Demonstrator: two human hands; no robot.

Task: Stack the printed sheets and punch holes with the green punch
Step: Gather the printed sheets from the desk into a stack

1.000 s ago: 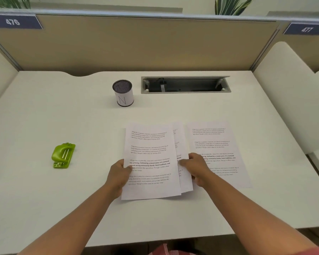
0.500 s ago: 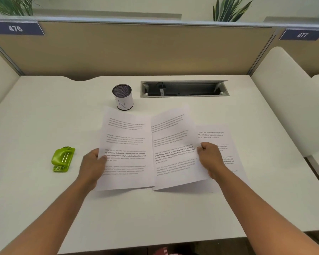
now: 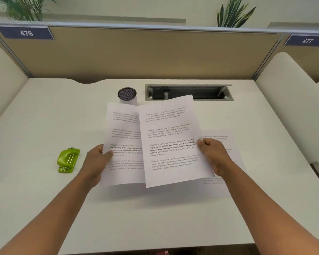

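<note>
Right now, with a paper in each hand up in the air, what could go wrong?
1. The right sheet overlaps the left sheet crookedly, so the edges may not line up for punching.
2. A third sheet lies on the desk under the right hand; it might get forgotten.
3. The raised sheets are close to the cup and might tip it.

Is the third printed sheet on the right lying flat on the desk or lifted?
Flat on the desk. The third sheet lies there, partly behind the right hand.

Desk [image 3: 44,199]: punch [image 3: 68,160], cup [image 3: 127,96], sheet [image 3: 226,184]
</note>
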